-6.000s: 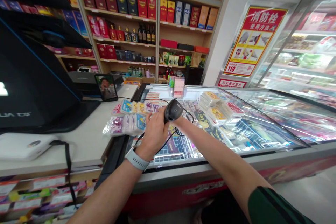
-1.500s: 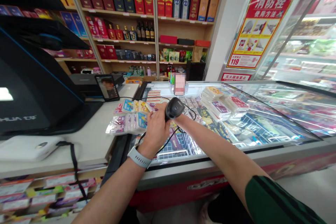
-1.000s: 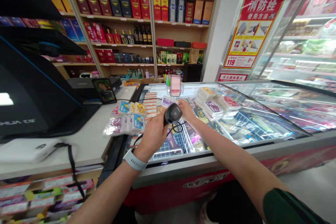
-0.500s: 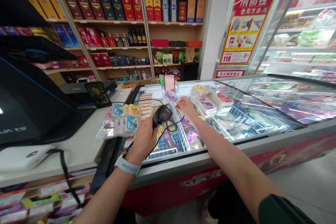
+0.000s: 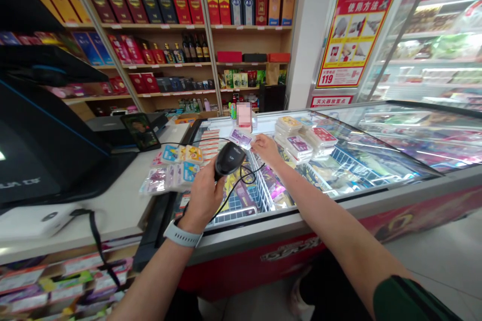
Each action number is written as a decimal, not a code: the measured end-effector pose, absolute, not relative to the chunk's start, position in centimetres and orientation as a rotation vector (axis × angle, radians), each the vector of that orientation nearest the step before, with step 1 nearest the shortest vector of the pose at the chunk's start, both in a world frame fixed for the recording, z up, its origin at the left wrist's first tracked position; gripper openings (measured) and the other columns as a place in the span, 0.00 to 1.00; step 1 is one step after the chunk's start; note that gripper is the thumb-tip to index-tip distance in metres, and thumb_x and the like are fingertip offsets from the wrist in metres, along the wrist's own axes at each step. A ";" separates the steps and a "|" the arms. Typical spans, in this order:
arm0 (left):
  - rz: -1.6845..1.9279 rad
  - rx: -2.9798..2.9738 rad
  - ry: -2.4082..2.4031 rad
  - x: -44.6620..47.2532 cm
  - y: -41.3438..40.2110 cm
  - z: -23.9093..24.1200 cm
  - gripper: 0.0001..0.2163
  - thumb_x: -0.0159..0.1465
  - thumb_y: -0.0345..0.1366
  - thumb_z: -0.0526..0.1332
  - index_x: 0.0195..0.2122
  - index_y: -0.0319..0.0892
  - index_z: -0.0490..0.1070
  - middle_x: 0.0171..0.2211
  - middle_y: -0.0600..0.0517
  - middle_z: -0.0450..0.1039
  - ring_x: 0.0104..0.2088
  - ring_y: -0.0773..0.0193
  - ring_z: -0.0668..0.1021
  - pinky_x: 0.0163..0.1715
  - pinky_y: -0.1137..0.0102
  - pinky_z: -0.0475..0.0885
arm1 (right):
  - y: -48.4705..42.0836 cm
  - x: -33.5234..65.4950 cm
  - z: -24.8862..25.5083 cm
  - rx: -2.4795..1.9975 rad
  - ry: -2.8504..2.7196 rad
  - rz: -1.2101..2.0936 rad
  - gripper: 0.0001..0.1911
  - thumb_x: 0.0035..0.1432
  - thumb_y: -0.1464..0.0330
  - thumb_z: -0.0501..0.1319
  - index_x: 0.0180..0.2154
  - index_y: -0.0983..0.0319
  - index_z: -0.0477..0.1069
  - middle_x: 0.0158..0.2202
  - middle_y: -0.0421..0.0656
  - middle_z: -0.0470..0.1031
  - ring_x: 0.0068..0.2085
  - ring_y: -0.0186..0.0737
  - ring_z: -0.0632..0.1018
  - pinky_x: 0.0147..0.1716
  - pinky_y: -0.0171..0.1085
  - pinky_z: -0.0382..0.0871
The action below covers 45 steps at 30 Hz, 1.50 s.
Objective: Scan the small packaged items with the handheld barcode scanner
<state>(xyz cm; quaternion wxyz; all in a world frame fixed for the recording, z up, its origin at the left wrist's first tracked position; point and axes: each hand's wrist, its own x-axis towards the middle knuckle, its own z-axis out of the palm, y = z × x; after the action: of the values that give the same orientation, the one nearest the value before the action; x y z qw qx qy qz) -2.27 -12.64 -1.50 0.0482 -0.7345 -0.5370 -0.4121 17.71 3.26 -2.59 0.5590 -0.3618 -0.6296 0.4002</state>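
My left hand (image 5: 205, 191) is wrapped round the handle of a black barcode scanner (image 5: 228, 157), held above the near left corner of the glass freezer lid (image 5: 361, 160). Its black cable (image 5: 241, 185) loops down below it. My right hand (image 5: 265, 148) reaches further out over the glass and pinches a small purple packet (image 5: 241, 137) just beyond the scanner's head. A row of small colourful packets (image 5: 171, 173) lies on the white counter (image 5: 124, 205) to the left of the scanner.
Stacks of flat packets (image 5: 301, 138) lie on the freezer glass to the right. A black till screen (image 5: 41, 145) and a white box (image 5: 33, 220) stand at left. A phone on a stand (image 5: 141, 131) is behind the packets. Shelves of boxed goods (image 5: 181, 5) fill the back wall.
My right hand has left the spot behind the scanner, reached forward over the glass and taken hold of a purple packet. The scanner has dropped slightly in my left hand.
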 end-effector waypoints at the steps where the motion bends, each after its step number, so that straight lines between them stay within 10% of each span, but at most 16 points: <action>1: -1.253 -2.236 -1.642 -2.2 -12.6 -1.5 0.26 0.64 0.35 0.53 0.63 0.37 0.52 0.57 0.38 0.65 0.57 0.51 0.70 0.56 0.55 0.65 | 3.3 17.7 -2.6 -0.853 -1.487 0.934 0.09 0.49 0.62 0.62 0.32 0.59 0.66 0.27 0.36 0.74 0.30 0.35 0.78 0.35 0.39 0.76; 45: -1.162 -2.212 -1.694 -1.3 -12.0 -1.2 0.22 0.60 0.28 0.56 0.57 0.38 0.61 0.48 0.42 0.71 0.51 0.51 0.72 0.48 0.60 0.68 | 3.1 17.5 -2.8 -0.817 -1.530 0.908 0.08 0.50 0.63 0.61 0.32 0.59 0.66 0.27 0.36 0.74 0.29 0.35 0.78 0.34 0.37 0.75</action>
<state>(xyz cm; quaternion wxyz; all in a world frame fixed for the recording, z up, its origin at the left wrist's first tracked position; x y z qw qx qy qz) -1.28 -12.05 -1.19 0.0614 -0.7313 -0.5602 -0.3842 17.55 3.13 -2.83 0.5580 -0.3462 -0.6486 0.3847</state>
